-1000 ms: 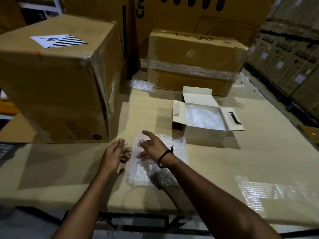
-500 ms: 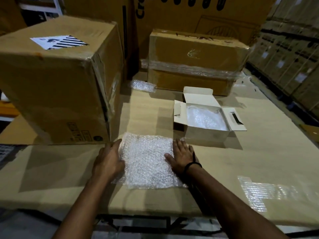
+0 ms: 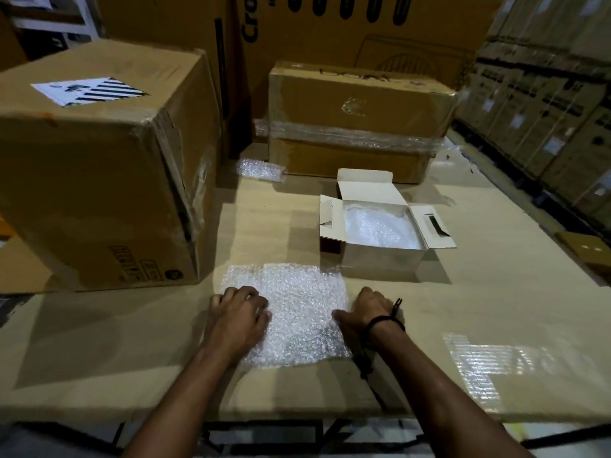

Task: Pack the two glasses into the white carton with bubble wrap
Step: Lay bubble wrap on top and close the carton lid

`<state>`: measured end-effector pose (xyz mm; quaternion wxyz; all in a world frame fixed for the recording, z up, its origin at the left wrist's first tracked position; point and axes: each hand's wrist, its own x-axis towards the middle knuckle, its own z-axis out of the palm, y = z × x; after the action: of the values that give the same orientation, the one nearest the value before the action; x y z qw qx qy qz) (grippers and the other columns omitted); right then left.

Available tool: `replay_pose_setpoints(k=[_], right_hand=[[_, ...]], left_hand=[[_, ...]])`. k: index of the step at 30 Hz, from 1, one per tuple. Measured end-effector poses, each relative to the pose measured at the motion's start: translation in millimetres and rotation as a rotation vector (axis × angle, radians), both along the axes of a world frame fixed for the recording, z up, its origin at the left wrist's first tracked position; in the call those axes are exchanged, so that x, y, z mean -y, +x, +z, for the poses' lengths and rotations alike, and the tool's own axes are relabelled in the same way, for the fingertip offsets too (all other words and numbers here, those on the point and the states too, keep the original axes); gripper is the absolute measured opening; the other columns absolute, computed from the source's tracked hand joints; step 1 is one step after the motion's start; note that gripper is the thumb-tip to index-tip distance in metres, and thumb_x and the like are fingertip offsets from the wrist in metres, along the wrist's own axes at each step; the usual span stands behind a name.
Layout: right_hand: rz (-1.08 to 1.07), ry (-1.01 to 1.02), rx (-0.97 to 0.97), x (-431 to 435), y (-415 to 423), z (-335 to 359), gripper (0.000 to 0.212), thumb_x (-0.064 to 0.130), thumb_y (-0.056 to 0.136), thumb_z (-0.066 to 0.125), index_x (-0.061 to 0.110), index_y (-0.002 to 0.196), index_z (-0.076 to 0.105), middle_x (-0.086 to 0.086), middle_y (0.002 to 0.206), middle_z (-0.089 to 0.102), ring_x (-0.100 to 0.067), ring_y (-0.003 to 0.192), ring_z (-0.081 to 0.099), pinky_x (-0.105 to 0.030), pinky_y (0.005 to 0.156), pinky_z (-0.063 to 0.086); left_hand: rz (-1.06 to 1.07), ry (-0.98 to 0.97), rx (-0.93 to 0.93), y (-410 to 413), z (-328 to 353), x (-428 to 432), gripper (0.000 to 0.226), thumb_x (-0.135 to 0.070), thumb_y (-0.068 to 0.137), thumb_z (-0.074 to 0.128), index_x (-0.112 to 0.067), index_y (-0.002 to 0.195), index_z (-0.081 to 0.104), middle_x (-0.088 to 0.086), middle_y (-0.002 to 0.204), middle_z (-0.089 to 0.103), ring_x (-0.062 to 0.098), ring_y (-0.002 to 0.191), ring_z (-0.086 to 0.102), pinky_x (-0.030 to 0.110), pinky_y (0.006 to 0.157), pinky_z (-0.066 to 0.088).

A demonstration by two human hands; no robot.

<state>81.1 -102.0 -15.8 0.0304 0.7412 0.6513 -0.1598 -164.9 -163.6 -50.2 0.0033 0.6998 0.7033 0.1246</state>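
Left hand [image 3: 236,320] and right hand [image 3: 367,312] sit bent-fingered on the side edges of the wrap [image 3: 297,309], pinching or only pressing I cannot tell; best smooth it flat, clear of the carton [image 3: 380,264].

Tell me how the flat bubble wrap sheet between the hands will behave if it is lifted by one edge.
Likely floppy: the bubble wrap sheet is thin and lies flat on the table, so it should droop. Probably very light and easily shifted, which may be why the left hand and right hand rest at its edges.
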Motion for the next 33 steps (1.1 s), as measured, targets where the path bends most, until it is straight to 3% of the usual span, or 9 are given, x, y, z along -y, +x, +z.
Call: replay_pose_setpoints(k=[7, 10, 13, 16, 18, 20, 23, 26, 33], right_hand=[[-0.006, 0.001, -0.38, -6.6, -3.6, -0.9, 0.011, 0.027, 0.074, 0.066, 0.018, 0.075, 0.059, -0.003, 0.081, 0.066, -0.023, 0.081, 0.063, -0.026, 0.067, 0.05], [0.04, 0.18, -0.703, -0.2, -1.2, 4.7, 0.019, 0.015, 0.079, 0.068, 0.021, 0.07, 0.052, 0.003, 0.071, 0.061, -0.017, 0.07, 0.058, -0.024, 0.056, 0.042], [0.127, 0.145, -0.943, 3.4, 12.0, 22.3, 0.02, 0.008, 0.084, 0.07, 0.017, 0.084, 0.052, -0.002, 0.071, 0.064, -0.011, 0.058, 0.055, -0.023, 0.05, 0.044], [0.284, 0.002, -0.885, -3.8, 27.9, 45.0, 0.023, 0.004, 0.084, 0.068, 0.02, 0.089, 0.053, -0.008, 0.083, 0.069, -0.014, 0.062, 0.058, -0.023, 0.051, 0.046], [0.361, -0.02, -0.746, -15.8, 36.6, 60.0, 0.022, 0.003, 0.085, 0.067, 0.021, 0.091, 0.056, -0.008, 0.086, 0.072, -0.016, 0.065, 0.063, -0.028, 0.059, 0.052], [0.376, 0.005, -0.696, -29.2, 45.1, 73.1, 0.019, 0.001, 0.085, 0.067, 0.016, 0.094, 0.059, -0.005, 0.08, 0.072, -0.012, 0.062, 0.064, -0.028, 0.061, 0.054], [0.263, 0.127, -0.691, -50.3, 70.3, 79.9, 0.019, 0.003, 0.082, 0.071, 0.017, 0.091, 0.061, -0.007, 0.078, 0.071, -0.009, 0.06, 0.062, -0.026, 0.056, 0.05], [0.054, 0.134, -0.872, -61.9, 97.8, 70.0, 0.021, 0.005, 0.081, 0.074, 0.018, 0.091, 0.061, -0.01, 0.078, 0.07, -0.022, 0.067, 0.066, -0.03, 0.053, 0.048], [-0.109, 0.323, -1.146, -96.9, 128.5, 73.5, 0.012, -0.003, 0.084, 0.066, 0.007, 0.087, 0.062, -0.002, 0.06, 0.062, -0.005, 0.045, 0.053, -0.017, 0.043, 0.042]], left_hand=[[0.165, -0.02, -0.062, 20.0, 14.2, -14.5, 0.031, -0.05, 0.086, 0.053, -0.026, 0.09, 0.073, -0.008, 0.104, 0.064, 0.017, 0.1, 0.054, 0.037, 0.086, 0.033], [0.098, 0.06, 0.07, 24.6, 12.9, -20.4, 0.025, -0.046, 0.081, 0.063, -0.03, 0.099, 0.071, -0.008, 0.115, 0.062, 0.019, 0.109, 0.052, 0.037, 0.092, 0.029], [0.025, 0.116, 0.321, 29.6, 20.5, -33.6, 0.07, -0.045, 0.075, 0.075, -0.034, 0.138, 0.047, -0.006, 0.144, 0.044, 0.019, 0.134, 0.035, 0.039, 0.104, 0.019], [-0.044, 0.02, 0.518, 42.4, 43.4, -57.9, 0.1, -0.047, 0.071, 0.081, -0.033, 0.152, 0.023, -0.011, 0.154, 0.027, 0.013, 0.142, 0.02, 0.038, 0.111, 0.014], [-0.124, -0.091, 0.805, 52.6, 60.0, -75.4, 0.086, -0.035, 0.069, 0.086, -0.032, 0.143, 0.042, -0.011, 0.142, 0.044, 0.014, 0.133, 0.037, 0.038, 0.109, 0.028], [-0.205, -0.121, 0.997, 62.2, 69.7, -90.2, 0.04, -0.02, 0.069, 0.086, -0.026, 0.105, 0.069, -0.006, 0.103, 0.071, 0.015, 0.101, 0.064, 0.038, 0.091, 0.05], [-0.201, -0.051, 1.055, 75.3, 71.8, -102.9, 0.025, -0.004, 0.079, 0.077, -0.024, 0.067, 0.067, -0.014, 0.054, 0.062, 0.0, 0.054, 0.053, 0.03, 0.063, 0.044], [-0.106, 0.024, 1.186, 87.9, 69.3, -108.9, 0.024, -0.002, 0.082, 0.073, -0.017, 0.066, 0.065, -0.012, 0.048, 0.051, 0.001, 0.047, 0.04, 0.025, 0.053, 0.033], [-0.038, 0.129, 1.249, 126.0, 86.7, -136.8, 0.009, -0.009, 0.09, 0.066, -0.004, 0.084, 0.07, -0.017, 0.048, 0.057, -0.007, 0.045, 0.047, 0.012, 0.049, 0.039]])
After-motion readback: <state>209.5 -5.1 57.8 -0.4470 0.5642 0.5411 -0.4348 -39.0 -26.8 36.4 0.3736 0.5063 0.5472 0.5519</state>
